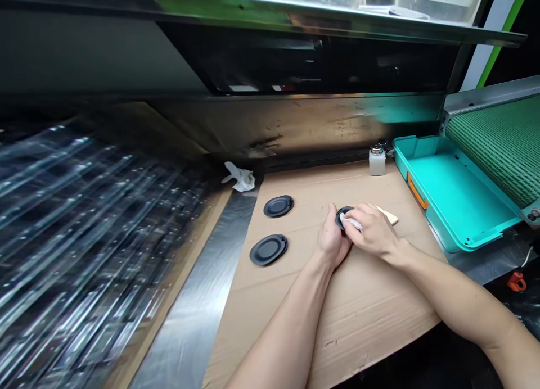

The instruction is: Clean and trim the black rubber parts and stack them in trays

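Observation:
My left hand (pixel 331 237) holds a round black plastic part (pixel 340 220) over the cardboard sheet (pixel 304 304). With bent fingers, my right hand (pixel 373 229) presses a small white cloth (pixel 352 222) against that part's face; the fingers hide much of both. Two similar black oval parts, an upper one (pixel 278 206) and a lower one (pixel 269 250), lie flat on the cardboard to the left of my hands. Behind my right hand, a pale cream flat piece (pixel 388 215) shows partly.
A small bottle with a metal top (pixel 377 160) stands at the back. Right of it sits a teal tray (pixel 468 244), beside a green conveyor belt (pixel 502 144). Crumpled white material (pixel 240 177) lies at the back left. Plastic-wrapped stacks (pixel 84 237) fill the left side.

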The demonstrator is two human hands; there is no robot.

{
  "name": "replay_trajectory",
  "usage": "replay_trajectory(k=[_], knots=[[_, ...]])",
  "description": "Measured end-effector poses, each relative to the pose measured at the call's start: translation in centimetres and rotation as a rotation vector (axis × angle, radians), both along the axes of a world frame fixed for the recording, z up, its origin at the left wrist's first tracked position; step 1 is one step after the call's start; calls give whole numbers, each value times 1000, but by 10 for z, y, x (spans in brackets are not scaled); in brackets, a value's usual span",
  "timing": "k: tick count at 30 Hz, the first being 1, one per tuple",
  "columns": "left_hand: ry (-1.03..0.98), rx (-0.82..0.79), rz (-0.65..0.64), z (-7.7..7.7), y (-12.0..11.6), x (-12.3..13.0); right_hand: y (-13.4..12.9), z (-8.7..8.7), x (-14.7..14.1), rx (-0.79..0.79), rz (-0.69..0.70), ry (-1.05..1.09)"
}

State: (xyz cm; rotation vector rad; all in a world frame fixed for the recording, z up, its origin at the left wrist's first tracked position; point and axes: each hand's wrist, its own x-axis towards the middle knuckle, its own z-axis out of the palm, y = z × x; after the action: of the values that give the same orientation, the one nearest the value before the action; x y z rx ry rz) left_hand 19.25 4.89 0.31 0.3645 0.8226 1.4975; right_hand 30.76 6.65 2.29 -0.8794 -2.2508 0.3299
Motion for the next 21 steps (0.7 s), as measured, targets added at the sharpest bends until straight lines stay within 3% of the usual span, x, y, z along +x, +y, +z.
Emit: replay_trajectory(k=[4,9,18,21], knots=[[135,4,76,-9,-1,7,3,0,-1,-21,-142,-66],[119,11,146,-12,-1,9,6,1,-3,-53,5,-29],[59,-24,198,-15,3,9,7,-2,-4,-3,-60,-96],[57,-34,199,-14,3,8,7,-1,-3,7,11,-107]])
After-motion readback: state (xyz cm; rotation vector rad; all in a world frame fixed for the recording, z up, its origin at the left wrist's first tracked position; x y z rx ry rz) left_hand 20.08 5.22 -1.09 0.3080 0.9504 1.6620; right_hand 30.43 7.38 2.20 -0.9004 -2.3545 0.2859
